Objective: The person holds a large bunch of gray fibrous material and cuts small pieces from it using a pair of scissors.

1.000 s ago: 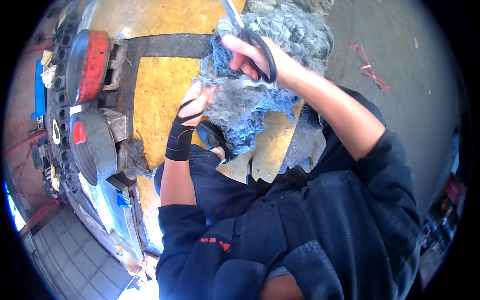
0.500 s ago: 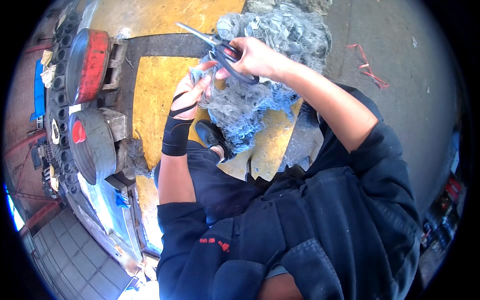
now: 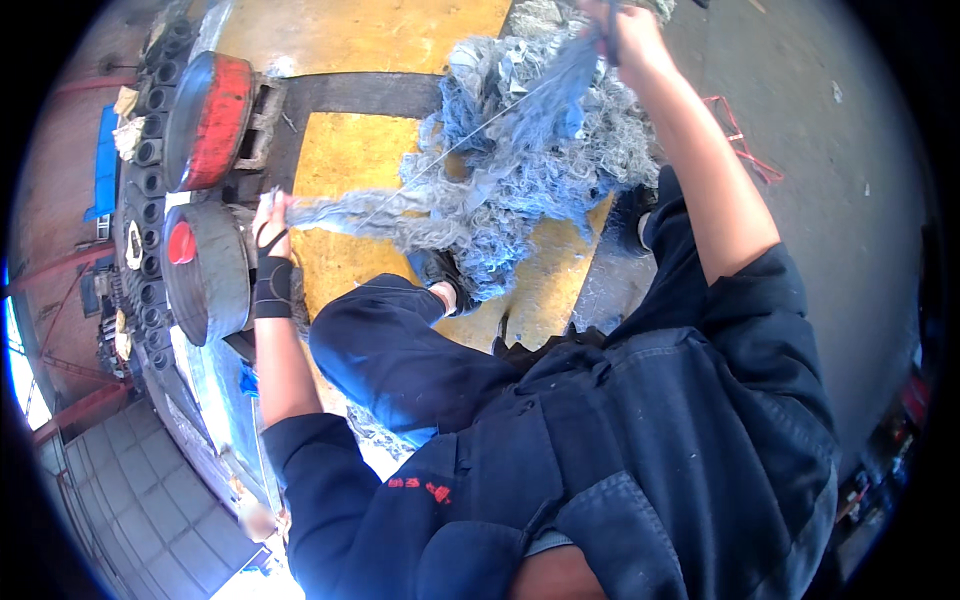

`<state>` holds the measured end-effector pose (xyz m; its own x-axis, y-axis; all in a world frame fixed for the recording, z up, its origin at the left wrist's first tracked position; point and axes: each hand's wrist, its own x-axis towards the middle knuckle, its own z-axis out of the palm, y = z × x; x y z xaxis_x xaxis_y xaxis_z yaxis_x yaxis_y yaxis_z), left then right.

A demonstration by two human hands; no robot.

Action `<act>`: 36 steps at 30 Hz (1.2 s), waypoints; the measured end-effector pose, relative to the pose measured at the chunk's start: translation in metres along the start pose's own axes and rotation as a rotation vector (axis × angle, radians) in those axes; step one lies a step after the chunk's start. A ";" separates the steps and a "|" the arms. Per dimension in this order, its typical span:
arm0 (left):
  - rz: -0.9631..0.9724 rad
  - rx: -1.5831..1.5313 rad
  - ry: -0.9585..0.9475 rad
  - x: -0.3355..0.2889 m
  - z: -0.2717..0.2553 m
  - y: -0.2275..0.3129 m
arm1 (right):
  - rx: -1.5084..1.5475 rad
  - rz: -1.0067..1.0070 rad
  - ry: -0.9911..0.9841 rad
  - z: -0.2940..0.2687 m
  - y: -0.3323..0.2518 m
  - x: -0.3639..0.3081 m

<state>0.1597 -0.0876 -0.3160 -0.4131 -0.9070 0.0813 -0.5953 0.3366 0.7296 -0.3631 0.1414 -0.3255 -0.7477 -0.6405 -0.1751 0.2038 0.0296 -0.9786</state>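
Note:
A heap of shredded blue-grey fabric waste, frayed into threads, lies between my feet. My left hand, with a black wrist wrap, is closed on the end of a strip stretched out leftward from the heap. At the top right my right hand is raised, its fingers closed around the scissors, of which only a dark part shows. A bunch of fibres runs up to that hand, and one thin thread stretches taut between the two sides.
Left of the heap stand a red-and-black drum and a dark drum beside concrete blocks. Yellow boards cover the floor under the heap. Red strapping lies on the grey floor at right. Several dark ring-shaped parts line the far left.
My hands have moved apart: the left went left and down with the strip, the right went up and right with the scissors. Fibres now stretch out of the heap.

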 end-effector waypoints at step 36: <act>0.321 0.081 -0.679 -0.035 0.374 0.070 | 0.656 -0.445 0.285 -0.074 -0.065 0.019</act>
<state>-0.1257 0.0621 -0.5214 -0.8931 -0.4148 -0.1740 -0.4121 0.5995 0.6861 -0.4376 0.1843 -0.2733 -0.9581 -0.2663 0.1055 0.1124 -0.6883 -0.7167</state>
